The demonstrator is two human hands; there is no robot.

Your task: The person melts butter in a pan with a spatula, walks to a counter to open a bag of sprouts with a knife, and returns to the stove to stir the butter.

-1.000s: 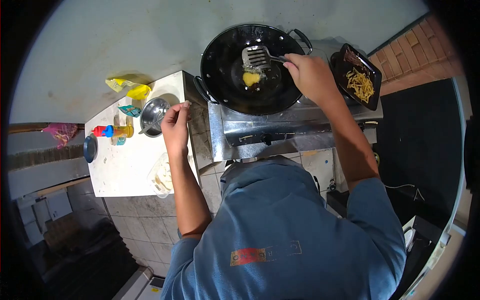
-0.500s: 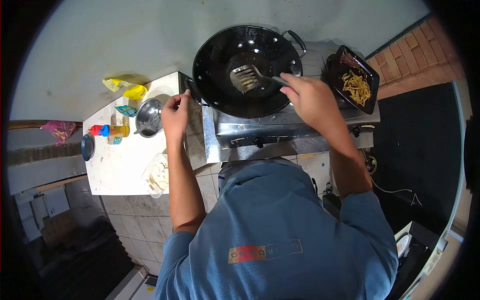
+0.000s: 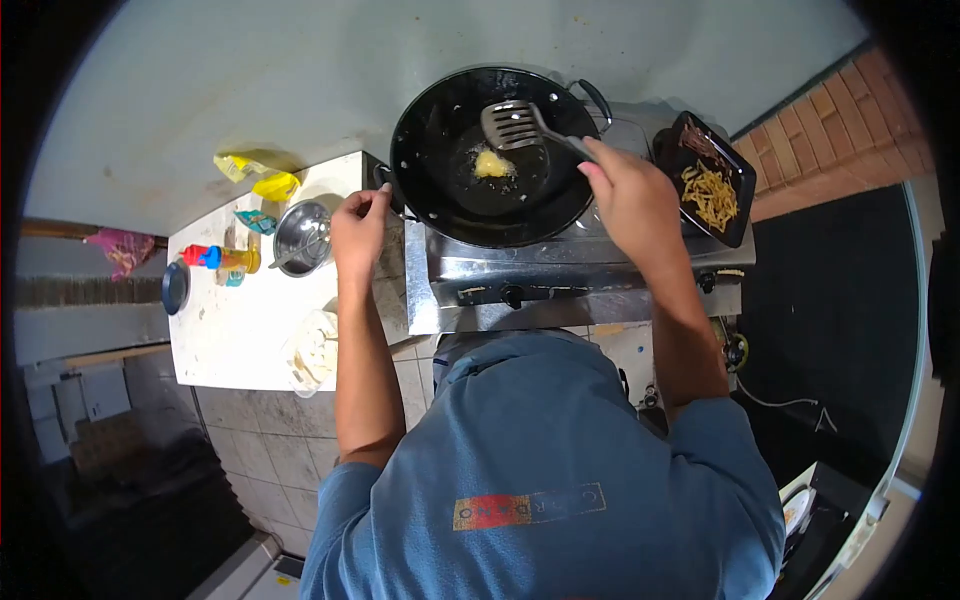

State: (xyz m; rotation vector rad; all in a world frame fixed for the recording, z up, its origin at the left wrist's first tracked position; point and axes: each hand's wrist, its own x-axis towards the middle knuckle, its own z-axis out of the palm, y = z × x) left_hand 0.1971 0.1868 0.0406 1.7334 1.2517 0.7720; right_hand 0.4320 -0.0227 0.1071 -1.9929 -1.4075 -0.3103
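Black wok (image 3: 490, 215), upper ctr of frame, holds one lumpy yellow food piece (image 3: 491, 165) w/ bubbles round it. Black tray (image 3: 745, 190), upper right: yellow strips (image 3: 711, 197) & reddish-brown bits (image 3: 697, 142). Shiny metal bowl (image 3: 292, 230), left, w/ utensil (image 3: 285, 258) in it; clear tub (image 3: 302, 382), lower, w/ pale pieces, by worktop (image 3: 230, 340) edge. R hand (image 3: 640, 205) grips slotted metal spatula (image 3: 512, 125) over wok; L hand (image 3: 360, 230) pinched narrow at wok's L handle, can't tell if gripping. Small gap btwn wok rim & tray.
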